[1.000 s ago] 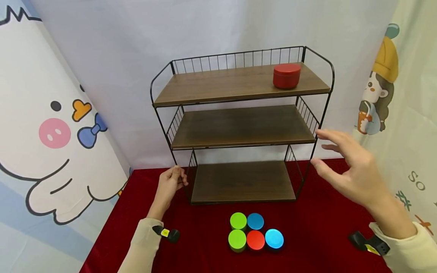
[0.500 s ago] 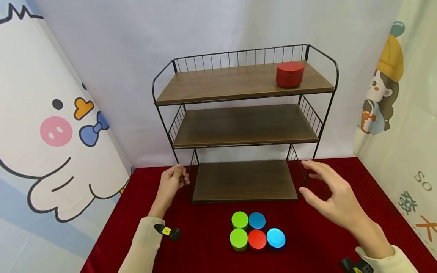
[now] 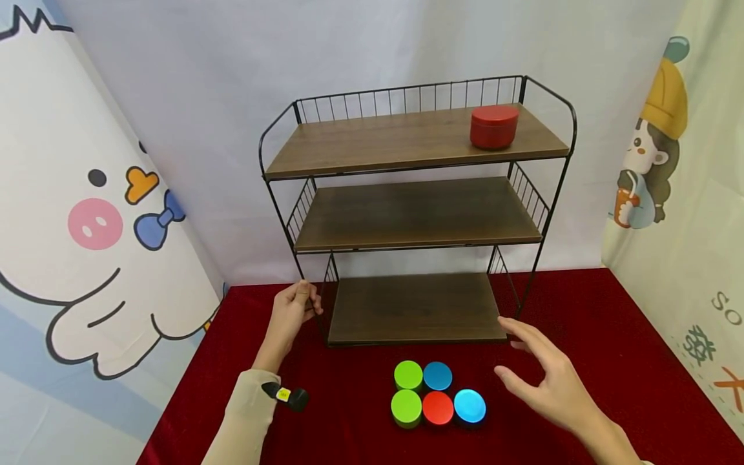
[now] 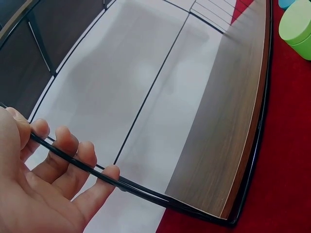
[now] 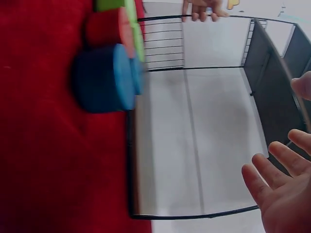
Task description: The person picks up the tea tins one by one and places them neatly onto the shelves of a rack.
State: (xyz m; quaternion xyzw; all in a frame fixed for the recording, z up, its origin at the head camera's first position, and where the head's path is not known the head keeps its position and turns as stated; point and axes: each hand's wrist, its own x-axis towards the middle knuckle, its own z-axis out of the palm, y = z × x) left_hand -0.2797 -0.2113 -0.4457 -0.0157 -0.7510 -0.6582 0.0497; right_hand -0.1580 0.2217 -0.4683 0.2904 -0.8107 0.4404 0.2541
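My left hand (image 3: 290, 313) grips the front left post of a three-tier rack (image 3: 418, 213) with wooden boards and a black wire frame. In the left wrist view, its fingers curl round the black post (image 4: 146, 194). My right hand (image 3: 549, 381) hovers right of several round tins, fingers spread and nothing held. The light blue tin (image 3: 469, 405) is closest to it, standing beside a red tin (image 3: 438, 408). A green tin (image 3: 406, 407) is left of the red one. Behind them stand another green tin (image 3: 409, 374) and a darker blue tin (image 3: 438, 376).
A dark red tin (image 3: 493, 128) stands at the right end of the rack's top board. Red cloth (image 3: 349, 413) covers the table. Printed curtains (image 3: 668, 290) hang at both sides, and a pale one (image 3: 372, 45) behind the rack.
My right hand has come down and leftward from beside the rack's middle tier toward the tins. My left hand stays on the post, and the tins have not moved.
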